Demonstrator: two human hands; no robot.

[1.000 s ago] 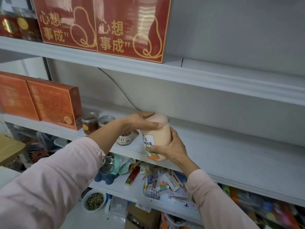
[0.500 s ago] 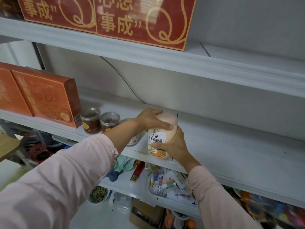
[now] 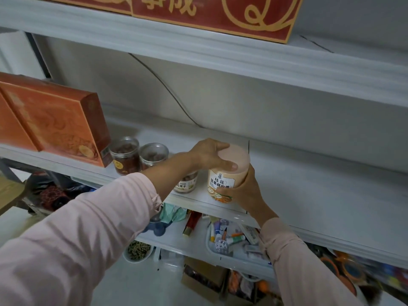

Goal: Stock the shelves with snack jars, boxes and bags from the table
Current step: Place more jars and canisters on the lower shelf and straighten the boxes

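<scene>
A pale peach jar [image 3: 225,175] with a white label stands on the middle shelf [image 3: 309,195] near its front edge. My left hand [image 3: 209,154] grips its lid from above, thumb across the top. My right hand [image 3: 245,191] wraps the jar's lower right side. Just left of it, a labelled snack jar [image 3: 186,184] is partly hidden by my left wrist. Two clear jars [image 3: 125,157] with dark contents follow further left.
Orange boxes [image 3: 55,127] stand at the shelf's left end. Red boxes [image 3: 220,16] with gold lettering sit on the top shelf. A dark cable [image 3: 163,87] runs down the back wall. The lower shelf holds a tray of small items [image 3: 234,241]. The middle shelf is bare to the jar's right.
The peach jar has gone from held just in front of the shelf edge to standing on the middle shelf. Both hands stayed on it. The camera has moved closer.
</scene>
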